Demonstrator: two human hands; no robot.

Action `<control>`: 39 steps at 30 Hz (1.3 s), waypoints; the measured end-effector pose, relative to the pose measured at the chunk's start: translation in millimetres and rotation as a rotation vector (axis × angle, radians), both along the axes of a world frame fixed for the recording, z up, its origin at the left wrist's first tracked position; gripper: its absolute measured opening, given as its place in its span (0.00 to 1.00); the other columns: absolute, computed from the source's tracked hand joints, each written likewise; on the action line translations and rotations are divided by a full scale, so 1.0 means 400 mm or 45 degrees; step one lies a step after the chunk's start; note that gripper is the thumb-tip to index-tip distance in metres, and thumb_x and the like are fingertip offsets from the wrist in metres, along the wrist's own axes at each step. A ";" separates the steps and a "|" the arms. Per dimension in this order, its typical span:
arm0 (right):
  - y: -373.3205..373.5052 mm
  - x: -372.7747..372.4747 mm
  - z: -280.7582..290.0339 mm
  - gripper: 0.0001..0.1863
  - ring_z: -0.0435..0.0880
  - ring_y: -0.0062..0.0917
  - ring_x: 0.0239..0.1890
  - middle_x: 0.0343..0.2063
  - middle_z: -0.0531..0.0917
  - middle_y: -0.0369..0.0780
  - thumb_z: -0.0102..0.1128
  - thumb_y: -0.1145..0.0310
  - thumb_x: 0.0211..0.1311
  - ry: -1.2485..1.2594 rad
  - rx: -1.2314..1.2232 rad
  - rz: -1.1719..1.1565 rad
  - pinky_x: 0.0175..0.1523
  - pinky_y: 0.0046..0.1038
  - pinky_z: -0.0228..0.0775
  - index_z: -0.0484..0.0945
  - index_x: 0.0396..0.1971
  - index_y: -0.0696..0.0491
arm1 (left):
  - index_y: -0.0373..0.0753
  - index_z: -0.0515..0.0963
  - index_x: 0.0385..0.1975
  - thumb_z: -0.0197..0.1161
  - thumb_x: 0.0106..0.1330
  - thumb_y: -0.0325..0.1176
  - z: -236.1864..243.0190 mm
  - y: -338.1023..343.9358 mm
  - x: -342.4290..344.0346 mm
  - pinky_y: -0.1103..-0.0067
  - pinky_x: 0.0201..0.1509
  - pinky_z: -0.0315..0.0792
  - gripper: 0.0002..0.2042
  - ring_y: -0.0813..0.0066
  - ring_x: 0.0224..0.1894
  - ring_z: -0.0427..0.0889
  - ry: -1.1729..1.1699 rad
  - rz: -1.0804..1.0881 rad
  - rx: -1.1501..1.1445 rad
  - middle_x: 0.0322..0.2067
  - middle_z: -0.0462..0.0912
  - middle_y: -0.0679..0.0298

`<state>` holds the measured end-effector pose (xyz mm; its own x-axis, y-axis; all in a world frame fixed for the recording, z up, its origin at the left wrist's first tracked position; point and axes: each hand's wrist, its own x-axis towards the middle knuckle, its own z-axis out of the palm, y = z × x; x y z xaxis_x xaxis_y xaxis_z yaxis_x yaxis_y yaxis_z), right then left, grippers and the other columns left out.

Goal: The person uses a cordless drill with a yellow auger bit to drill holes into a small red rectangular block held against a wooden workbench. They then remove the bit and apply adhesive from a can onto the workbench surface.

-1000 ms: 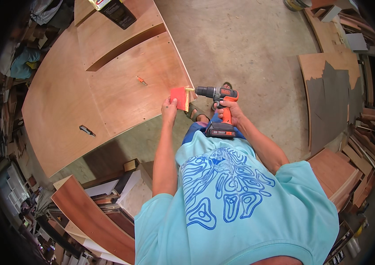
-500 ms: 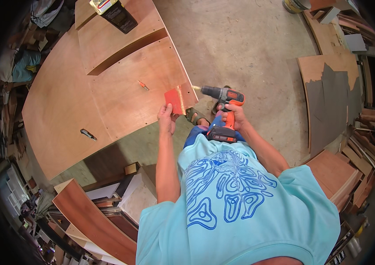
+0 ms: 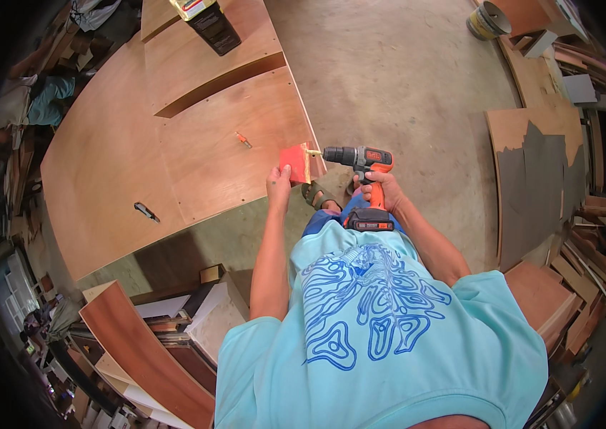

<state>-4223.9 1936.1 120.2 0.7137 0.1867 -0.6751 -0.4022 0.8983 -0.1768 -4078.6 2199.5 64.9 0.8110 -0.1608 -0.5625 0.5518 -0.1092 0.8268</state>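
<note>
The left hand grips a small flat red wooden block, pressed against the corner of the big brown plywood board. The right hand is wrapped tight around the orange and black drill, whose tip touches the block.

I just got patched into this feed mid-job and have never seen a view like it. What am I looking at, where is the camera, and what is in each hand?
There is no machine here: a person works with two bare hands. The one picture comes from a wide fisheye camera worn on the head, looking down, so straight edges bend and the turquoise shirt fills the bottom. The left hand holds a small red block against the corner of a big plywood panel. The right hand holds an orange and black cordless drill, its tip at the block. On the panel lie a small orange tool, a dark tool and a black box.
</note>
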 end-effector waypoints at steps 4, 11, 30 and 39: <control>0.002 -0.004 -0.007 0.18 0.77 0.18 0.23 0.40 0.81 0.44 0.61 0.66 0.63 0.026 -0.009 0.033 0.25 0.23 0.73 0.70 0.49 0.55 | 0.33 0.76 0.43 0.56 0.73 0.34 0.008 -0.012 0.030 0.78 0.36 0.76 0.10 0.79 0.31 0.80 0.014 0.105 -0.008 0.34 0.83 0.63; 0.006 -0.001 0.013 0.21 0.77 0.20 0.22 0.38 0.82 0.46 0.59 0.54 0.68 0.003 0.013 -0.045 0.22 0.23 0.72 0.69 0.51 0.52 | 0.33 0.76 0.43 0.56 0.73 0.33 0.016 -0.028 0.016 0.77 0.36 0.76 0.10 0.78 0.32 0.81 -0.002 0.080 0.017 0.34 0.83 0.63; 0.034 -0.008 0.009 0.17 0.74 0.14 0.20 0.35 0.80 0.38 0.62 0.66 0.62 0.185 -0.200 0.258 0.21 0.20 0.73 0.69 0.47 0.55 | 0.31 0.76 0.40 0.52 0.74 0.34 -0.092 -0.024 0.014 0.75 0.36 0.78 0.11 0.72 0.31 0.83 0.015 0.106 0.071 0.33 0.83 0.59; 0.032 0.006 0.021 0.16 0.74 0.14 0.20 0.33 0.80 0.37 0.63 0.66 0.60 0.195 -0.199 0.273 0.21 0.20 0.73 0.70 0.44 0.55 | 0.31 0.79 0.38 0.59 0.69 0.34 -0.120 -0.024 -0.001 0.73 0.40 0.76 0.11 0.72 0.34 0.83 -0.047 0.192 0.163 0.34 0.86 0.57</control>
